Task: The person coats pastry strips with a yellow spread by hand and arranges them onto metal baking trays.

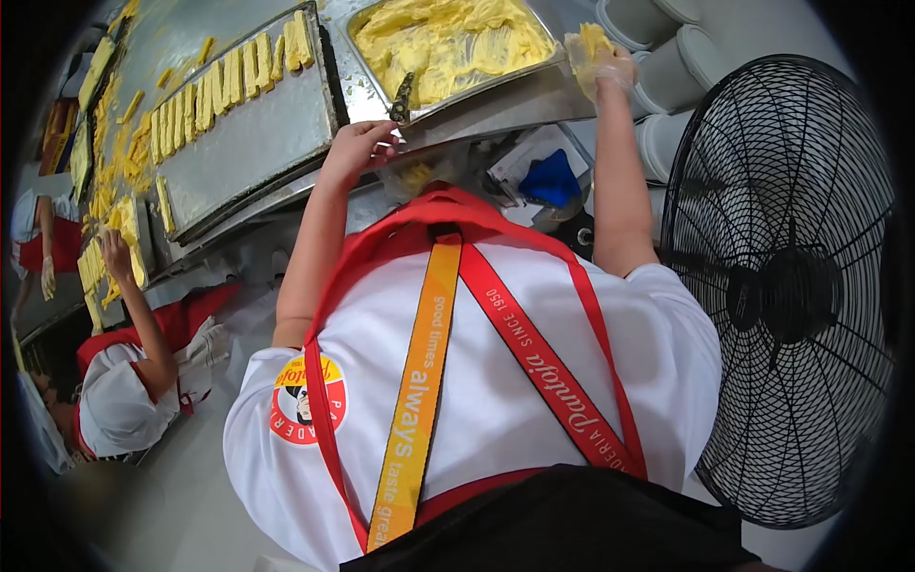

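Observation:
My left hand [360, 151] is at the table's front edge, just below a dark, dough-smeared utensil handle [402, 97]. Its fingers are partly curled; whether they touch the handle is hard to tell. My right hand [610, 69], in a clear plastic glove or bag, grips a lump of yellow dough [588, 43] beyond the right end of a metal tray [471, 93]. Soft yellow dough [448, 43] fills that tray. To the left, a flat baking tray [262, 124] carries a row of yellow dough sticks [224, 86] along its far side.
Several grey-white buckets [672, 71] stand at the upper right. A large black fan [786, 286] is close by my right arm. Below the table lies a blue cloth [550, 178]. Co-workers in red and white [124, 391] are at the left, beside more dough sticks.

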`<action>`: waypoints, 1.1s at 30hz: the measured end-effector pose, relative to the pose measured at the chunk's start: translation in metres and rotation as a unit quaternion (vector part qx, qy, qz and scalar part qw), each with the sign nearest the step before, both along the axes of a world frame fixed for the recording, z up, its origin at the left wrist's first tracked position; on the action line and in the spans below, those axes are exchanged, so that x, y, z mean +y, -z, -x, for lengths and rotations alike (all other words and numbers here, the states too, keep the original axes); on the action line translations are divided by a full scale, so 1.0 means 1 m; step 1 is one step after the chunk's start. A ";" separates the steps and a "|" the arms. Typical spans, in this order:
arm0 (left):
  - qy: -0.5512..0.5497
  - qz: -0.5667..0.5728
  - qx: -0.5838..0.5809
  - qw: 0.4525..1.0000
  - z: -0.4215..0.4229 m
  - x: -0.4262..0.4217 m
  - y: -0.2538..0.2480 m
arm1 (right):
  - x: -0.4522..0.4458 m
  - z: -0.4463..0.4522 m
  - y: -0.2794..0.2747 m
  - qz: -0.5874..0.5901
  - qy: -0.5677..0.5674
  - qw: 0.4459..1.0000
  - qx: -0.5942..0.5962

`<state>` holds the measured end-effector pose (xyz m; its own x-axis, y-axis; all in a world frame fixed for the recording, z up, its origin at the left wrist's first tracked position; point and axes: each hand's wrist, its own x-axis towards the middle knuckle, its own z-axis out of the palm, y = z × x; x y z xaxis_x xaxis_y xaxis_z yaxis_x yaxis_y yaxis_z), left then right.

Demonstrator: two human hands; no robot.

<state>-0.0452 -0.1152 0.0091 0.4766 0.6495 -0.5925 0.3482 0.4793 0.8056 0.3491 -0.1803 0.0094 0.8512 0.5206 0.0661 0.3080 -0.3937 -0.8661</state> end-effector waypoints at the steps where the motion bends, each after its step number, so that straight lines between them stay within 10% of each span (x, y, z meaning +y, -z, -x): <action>1: -0.002 -0.002 0.003 1.000 0.001 -0.005 0.002 | 0.001 -0.004 0.005 0.002 -0.062 0.997 -0.044; 5: 0.021 0.004 0.018 1.000 -0.001 -0.013 0.008 | 0.021 -0.049 0.060 0.108 -0.222 0.931 -0.270; 9: 0.036 -0.007 0.024 0.999 -0.004 -0.016 0.006 | 0.043 -0.076 0.128 0.076 -0.106 0.967 -0.218; 16: 0.035 -0.006 0.007 0.999 -0.002 -0.013 0.006 | 0.007 0.012 0.010 0.192 -0.187 0.896 -0.354; 33: -0.061 0.024 -0.070 0.995 -0.011 -0.008 0.036 | 0.012 0.134 0.035 0.228 -0.272 0.813 -0.462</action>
